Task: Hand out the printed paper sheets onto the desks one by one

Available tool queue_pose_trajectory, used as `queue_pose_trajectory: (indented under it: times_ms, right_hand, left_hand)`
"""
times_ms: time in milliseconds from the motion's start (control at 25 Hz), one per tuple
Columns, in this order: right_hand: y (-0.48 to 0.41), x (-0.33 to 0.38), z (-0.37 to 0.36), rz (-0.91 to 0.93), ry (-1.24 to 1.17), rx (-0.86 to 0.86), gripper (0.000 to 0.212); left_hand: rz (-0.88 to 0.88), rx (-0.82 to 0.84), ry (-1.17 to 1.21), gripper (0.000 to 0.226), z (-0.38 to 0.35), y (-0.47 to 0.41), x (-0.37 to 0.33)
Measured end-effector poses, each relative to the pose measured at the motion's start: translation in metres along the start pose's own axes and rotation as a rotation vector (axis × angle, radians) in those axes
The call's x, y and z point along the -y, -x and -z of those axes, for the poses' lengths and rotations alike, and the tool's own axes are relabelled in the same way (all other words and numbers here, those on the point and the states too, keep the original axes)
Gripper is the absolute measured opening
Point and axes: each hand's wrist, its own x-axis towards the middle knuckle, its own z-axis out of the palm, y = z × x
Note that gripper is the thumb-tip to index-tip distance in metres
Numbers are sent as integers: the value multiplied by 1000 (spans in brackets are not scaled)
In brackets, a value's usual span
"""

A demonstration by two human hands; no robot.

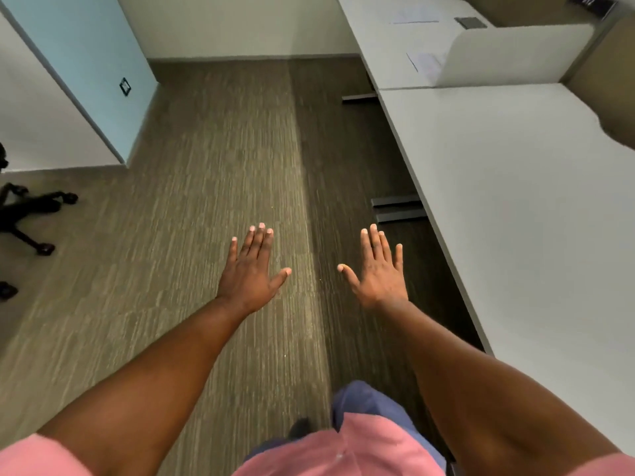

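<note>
My left hand (252, 271) and my right hand (378, 271) are stretched out flat over the carpet, palms down, fingers spread, holding nothing. A long white desk (515, 207) runs along the right, just beside my right hand. On the farther desk (388, 46) lies one printed sheet (424, 61), partly hidden by a curved white divider (508, 53). A second sheet (415, 15) lies farther back on the same desk.
Brown striped carpet (213, 166) fills the aisle ahead. A black chair base (31, 211) with castors stands at the left edge. A pale blue wall panel (89, 56) juts out at the left. A small dark square (470, 23) sits on the far desk.
</note>
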Motion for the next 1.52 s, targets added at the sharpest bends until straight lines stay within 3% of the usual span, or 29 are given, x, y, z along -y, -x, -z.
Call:
queue_pose_trajectory:
  times_ms: [360, 760, 1160, 1520]
  right_hand:
    - [-313, -40, 47, 19, -28, -30, 90]
    - [-596, -61, 120, 6, -50, -76, 87]
    - [-847, -77, 164, -269, -109, -194, 88]
    - [-948, -170, 183, -595, -111, -284, 87]
  left_hand:
    - [8, 17, -20, 89, -17, -309, 27]
    - [-23, -29, 17, 90, -13, -611, 67]
    - [-348, 46, -49, 90, -15, -948, 116]
    - [-555, 123, -66, 91, -44, -1141, 39]
